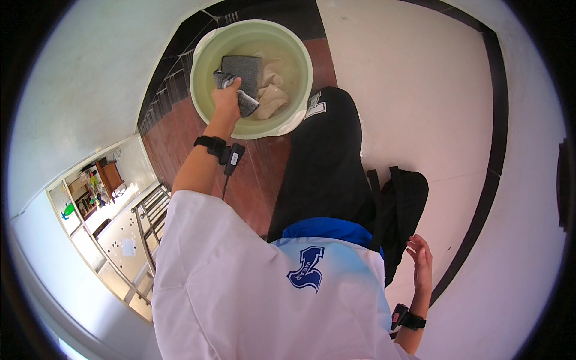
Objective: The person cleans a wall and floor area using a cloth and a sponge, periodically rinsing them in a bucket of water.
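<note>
My left hand (227, 100) is closed around a crumpled dark grey cloth (249, 104) with pale edges, over the left side of a pale green plastic basin (198, 81). In the cloudy water lies a dark grey rectangular piece (243, 69), perhaps a folded cloth or a pad. Beside it, to the right, a wet beige cloth (273, 100) lies in folds, partly under water. My right hand (421, 261) hangs by my right leg, its fingers loosely bent and apart, holding nothing.
The basin stands on dark red and black flooring (180, 130). Pale tiles (418, 90) with a black border (498, 108) stretch to the right. A metal rack or railing (150, 211) and a glazed opening (90, 225) are at the left. A sensor cable (224, 186) trails from my left wrist.
</note>
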{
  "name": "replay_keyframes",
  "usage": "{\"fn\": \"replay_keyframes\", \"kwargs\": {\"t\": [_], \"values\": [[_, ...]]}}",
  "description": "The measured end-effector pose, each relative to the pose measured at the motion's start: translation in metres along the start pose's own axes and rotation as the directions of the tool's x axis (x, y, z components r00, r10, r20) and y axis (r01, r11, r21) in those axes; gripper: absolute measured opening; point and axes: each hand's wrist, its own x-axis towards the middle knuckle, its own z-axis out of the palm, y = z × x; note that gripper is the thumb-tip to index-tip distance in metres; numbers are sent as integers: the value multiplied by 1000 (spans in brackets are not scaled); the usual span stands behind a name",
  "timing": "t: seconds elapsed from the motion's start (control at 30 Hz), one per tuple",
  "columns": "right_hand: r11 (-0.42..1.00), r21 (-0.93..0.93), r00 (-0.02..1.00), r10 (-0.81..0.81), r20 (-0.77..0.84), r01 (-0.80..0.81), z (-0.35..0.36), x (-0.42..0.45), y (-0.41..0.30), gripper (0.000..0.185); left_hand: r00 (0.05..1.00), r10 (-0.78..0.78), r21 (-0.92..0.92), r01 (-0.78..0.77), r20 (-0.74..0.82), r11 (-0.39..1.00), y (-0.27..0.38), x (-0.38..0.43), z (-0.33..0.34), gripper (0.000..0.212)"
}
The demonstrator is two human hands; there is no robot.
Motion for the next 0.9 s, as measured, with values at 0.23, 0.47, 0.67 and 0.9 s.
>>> {"fn": "replay_keyframes", "kwargs": {"t": [0.23, 0.47, 0.67, 0.9], "values": [[965, -152, 956, -175, 236, 214, 25, 39, -54, 43, 946, 199, -126, -171, 257, 977, 38, -56, 33, 25], [495, -249, 511, -511, 691, 832, 151, 130, -183, 63, 776, 364, -135, -345, 515, 929, 59, -74, 30, 21], [377, 117, 256, -794, 552, 919, 259, 192, -233, 76, 296, 587, -384, -526, 754, 759, 89, -108, 35, 24], [398, -68, 376, -777, 505, 915, 325, 192, -253, 22, 247, 602, -287, -703, 760, 651, 114, -102, 2, 29]]}}
